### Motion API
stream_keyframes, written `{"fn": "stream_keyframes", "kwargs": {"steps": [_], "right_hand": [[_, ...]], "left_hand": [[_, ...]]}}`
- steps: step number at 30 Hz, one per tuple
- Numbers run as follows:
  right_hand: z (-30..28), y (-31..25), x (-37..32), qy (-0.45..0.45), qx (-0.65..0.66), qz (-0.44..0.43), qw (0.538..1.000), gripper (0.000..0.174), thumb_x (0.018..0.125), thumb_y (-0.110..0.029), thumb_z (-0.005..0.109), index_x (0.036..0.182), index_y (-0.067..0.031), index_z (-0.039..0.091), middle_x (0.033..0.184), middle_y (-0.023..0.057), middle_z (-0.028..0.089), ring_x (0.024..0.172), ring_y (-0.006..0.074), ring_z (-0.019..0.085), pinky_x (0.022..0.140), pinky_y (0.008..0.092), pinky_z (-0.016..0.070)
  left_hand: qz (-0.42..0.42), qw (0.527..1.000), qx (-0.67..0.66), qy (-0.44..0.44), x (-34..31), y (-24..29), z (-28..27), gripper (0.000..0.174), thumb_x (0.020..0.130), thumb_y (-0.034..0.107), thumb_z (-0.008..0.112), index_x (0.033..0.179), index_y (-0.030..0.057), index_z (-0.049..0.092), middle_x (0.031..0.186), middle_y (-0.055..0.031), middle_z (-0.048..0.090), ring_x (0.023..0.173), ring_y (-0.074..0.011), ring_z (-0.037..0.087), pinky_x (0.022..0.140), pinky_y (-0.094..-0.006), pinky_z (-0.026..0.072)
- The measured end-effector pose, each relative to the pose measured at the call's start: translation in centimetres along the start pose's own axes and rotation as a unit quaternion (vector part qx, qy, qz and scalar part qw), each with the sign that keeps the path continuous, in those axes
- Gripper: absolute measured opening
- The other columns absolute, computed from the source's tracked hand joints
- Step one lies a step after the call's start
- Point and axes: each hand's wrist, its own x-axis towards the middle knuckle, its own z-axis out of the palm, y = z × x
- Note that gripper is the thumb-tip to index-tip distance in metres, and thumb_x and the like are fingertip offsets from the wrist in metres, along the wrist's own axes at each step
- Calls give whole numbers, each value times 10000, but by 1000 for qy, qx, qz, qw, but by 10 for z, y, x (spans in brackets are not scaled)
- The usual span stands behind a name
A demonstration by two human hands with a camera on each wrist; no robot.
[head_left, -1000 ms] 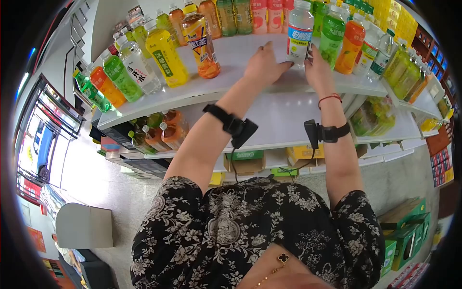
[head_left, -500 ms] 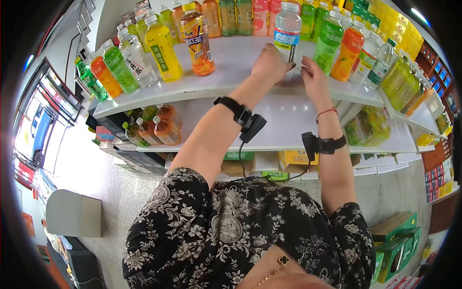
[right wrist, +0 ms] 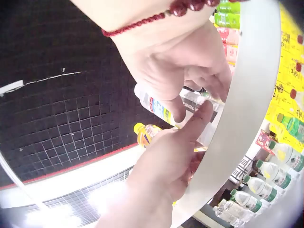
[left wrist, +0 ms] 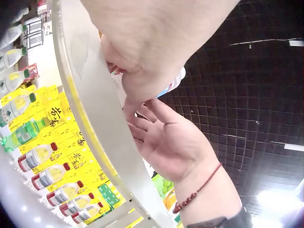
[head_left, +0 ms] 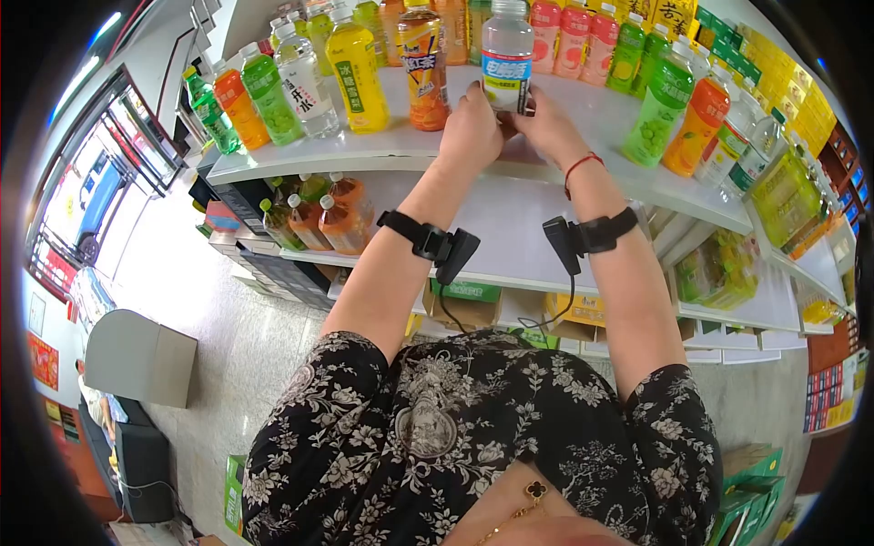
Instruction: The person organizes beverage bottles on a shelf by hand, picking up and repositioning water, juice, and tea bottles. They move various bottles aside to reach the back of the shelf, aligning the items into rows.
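A clear bottle with a blue, white and yellow label (head_left: 507, 65) stands upright on the top shelf in the head view. Its lower part is held from both sides. My left hand (head_left: 470, 129) grips it from the left, thumb across the front. From the right, my right hand (head_left: 550, 126) curls its fingers and thumb round it, as the right wrist view shows with the bottle (right wrist: 156, 107) between the hands. In the left wrist view my left hand (left wrist: 142, 61) hides most of the bottle. An orange-brown tea bottle (head_left: 422, 77) stands just left of it.
Left along the white shelf (head_left: 592, 155) stand a yellow bottle (head_left: 357, 73) and several others. A green bottle (head_left: 659, 109) and an orange bottle (head_left: 699, 127) are on the right. Pink bottles (head_left: 572, 41) line the back. Wrapped bottles (head_left: 332, 214) sit on the shelf below.
The bottle has moved left along the shelf, close to the tea bottle. My right hand, apart from it half a second ago, has come back round it. The head view has shifted too.
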Motion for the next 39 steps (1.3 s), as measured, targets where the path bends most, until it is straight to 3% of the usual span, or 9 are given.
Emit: {"fn": "stream_keyframes", "kwargs": {"steps": [3, 6, 8, 13, 14, 16, 18, 20, 39], "right_hand": [[7, -12, -1, 43, -63, -8, 997, 566, 776, -270, 734, 1210, 3, 493, 1144, 200, 618, 1066, 319, 601, 899, 382, 467], [12, 2, 8, 30, -23, -13, 999, 599, 774, -291, 732, 1222, 16, 479, 1146, 206, 614, 1079, 330, 593, 905, 382, 464], [20, 11, 14, 42, -33, -8, 999, 611, 776, -299, 730, 1233, 14, 471, 1153, 208, 611, 1085, 333, 589, 908, 385, 462], [29, 12, 16, 63, -60, -4, 996, 656, 780, -324, 724, 1268, 14, 446, 1174, 214, 600, 1102, 340, 578, 922, 394, 456], [29, 15, 18, 54, -53, -4, 997, 664, 795, -297, 726, 1294, 19, 424, 1193, 200, 592, 1106, 297, 579, 930, 371, 453], [29, 13, 16, 48, -46, -3, 998, 673, 810, -270, 728, 1319, 24, 402, 1212, 186, 584, 1110, 254, 580, 939, 349, 451], [30, 11, 13, 64, -28, -12, 997, 659, 783, -315, 722, 1287, 1, 440, 1187, 208, 596, 1109, 345, 573, 927, 400, 455], [30, 8, 11, 67, -39, -10, 997, 651, 785, -310, 719, 1288, -5, 441, 1180, 205, 601, 1100, 344, 578, 922, 399, 458], [28, -1, 5, 92, -49, -43, 994, 563, 768, -253, 707, 1235, -44, 472, 1118, 215, 614, 1066, 391, 569, 896, 447, 457]], "left_hand": [[1, 999, 28, 32, -18, -4, -14, 641, 727, 268, 772, 1169, -52, 436, 1063, -258, 577, 950, -410, 599, 826, -435, 502], [82, 991, 49, 94, -30, -37, -27, 517, 758, 246, 727, 1173, 4, 535, 1065, -202, 636, 968, -357, 628, 857, -401, 487], [49, 995, 29, 76, -31, -53, -33, 341, 773, 196, 700, 1064, 38, 619, 948, -126, 672, 888, -302, 649, 810, -369, 499], [50, 996, 4, 77, -37, -53, -39, 165, 786, 161, 679, 885, 31, 656, 833, -100, 655, 763, -250, 630, 708, -342, 496], [54, 996, 11, 75, -37, -52, -40, 136, 787, 152, 674, 843, 29, 658, 815, -104, 645, 730, -240, 620, 677, -336, 490], [67, 995, 2, 78, -39, -53, -42, 129, 787, 145, 672, 837, 27, 656, 798, -105, 635, 716, -239, 613, 666, -338, 488], [80, 994, -9, 79, -40, -53, -43, 122, 787, 138, 671, 830, 26, 654, 781, -107, 625, 701, -238, 606, 656, -341, 486], [95, 992, -16, 88, -40, -56, -42, 102, 791, 137, 652, 812, 42, 622, 813, -112, 620, 696, -283, 601, 634, -379, 477], [119, 989, -31, 87, -40, -58, -41, 83, 774, 86, 675, 801, 17, 637, 768, -115, 608, 655, -255, 605, 613, -340, 487]]}}
